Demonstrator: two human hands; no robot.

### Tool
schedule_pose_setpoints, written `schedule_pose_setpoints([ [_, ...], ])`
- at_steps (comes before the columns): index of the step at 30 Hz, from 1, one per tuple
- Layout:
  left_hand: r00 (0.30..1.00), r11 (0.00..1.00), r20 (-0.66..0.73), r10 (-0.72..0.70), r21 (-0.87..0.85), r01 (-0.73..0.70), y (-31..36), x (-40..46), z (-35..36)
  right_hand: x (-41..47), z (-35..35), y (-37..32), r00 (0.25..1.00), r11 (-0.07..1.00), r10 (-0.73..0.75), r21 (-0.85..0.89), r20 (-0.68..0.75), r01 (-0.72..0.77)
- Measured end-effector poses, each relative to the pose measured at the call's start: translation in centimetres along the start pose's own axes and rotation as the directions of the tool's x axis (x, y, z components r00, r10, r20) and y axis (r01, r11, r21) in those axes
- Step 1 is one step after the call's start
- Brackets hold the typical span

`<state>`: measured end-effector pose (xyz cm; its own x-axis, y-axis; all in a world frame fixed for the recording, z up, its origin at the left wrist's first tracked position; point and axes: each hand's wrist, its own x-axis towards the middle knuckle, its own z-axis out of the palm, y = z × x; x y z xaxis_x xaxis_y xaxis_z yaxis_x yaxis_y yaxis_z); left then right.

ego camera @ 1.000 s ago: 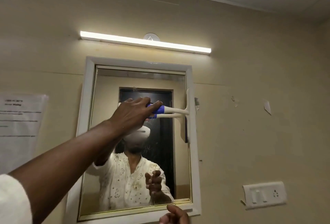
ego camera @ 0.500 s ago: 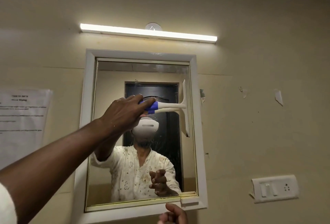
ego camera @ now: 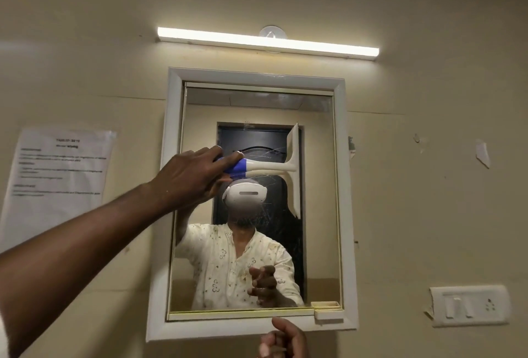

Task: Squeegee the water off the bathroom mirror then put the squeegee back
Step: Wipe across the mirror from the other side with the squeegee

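Head view, left hand [ego camera: 188, 177] clenching squeegee [ego camera: 285, 169] handle, blade rightward against mirror [ego camera: 314, 243]

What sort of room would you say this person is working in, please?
Probably a bathroom or washroom: a white-framed mirror hangs on a plain beige wall under a tube light, and the left hand draws a squeegee across the glass. No basin is in view.

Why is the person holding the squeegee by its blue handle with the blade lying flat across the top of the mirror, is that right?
Not quite. In the head view the left hand does hold the squeegee by its blue handle, but the blade stands upright, running up and down, over the right part of the mirror about halfway up, not flat across the top.
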<state>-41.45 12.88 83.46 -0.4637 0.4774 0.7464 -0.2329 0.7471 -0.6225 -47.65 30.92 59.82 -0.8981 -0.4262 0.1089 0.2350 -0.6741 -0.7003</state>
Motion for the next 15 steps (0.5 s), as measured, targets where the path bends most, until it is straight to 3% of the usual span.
schedule_pose_setpoints([
  [2,1.000,1.000,0.018,-0.018,-0.004,0.018,-1.0,-1.4,-0.7,-1.0,1.6,-0.7,0.989,0.982,-0.146,-0.120,0.002,0.145],
  [3,0.999,1.000,0.036,-0.027,-0.011,0.028,-1.5,-2.2,-1.1,-1.3,2.4,-0.9,0.979,0.962,-0.186,-0.220,-0.088,0.163],
  [4,0.998,0.999,0.048,-0.033,-0.012,0.034,-2.0,-3.0,-1.4,-1.5,2.8,-0.8,0.976,0.924,-0.204,-0.343,-0.073,0.168],
  [6,0.995,0.999,0.089,-0.052,-0.001,0.052,-3.0,-4.5,-2.0,-1.8,2.0,0.4,0.970,0.824,-0.143,-0.519,0.196,0.226],
  [9,0.992,0.997,0.103,-0.069,0.041,0.065,-4.6,-6.8,-2.8,-1.3,1.6,2.7,0.926,0.806,-0.177,-0.490,0.334,0.331],
  [15,0.984,0.990,0.129,-0.119,0.094,0.108,-8.2,-11.4,-4.9,-2.4,3.5,4.8,0.889,0.827,-0.236,-0.399,0.393,0.396],
])
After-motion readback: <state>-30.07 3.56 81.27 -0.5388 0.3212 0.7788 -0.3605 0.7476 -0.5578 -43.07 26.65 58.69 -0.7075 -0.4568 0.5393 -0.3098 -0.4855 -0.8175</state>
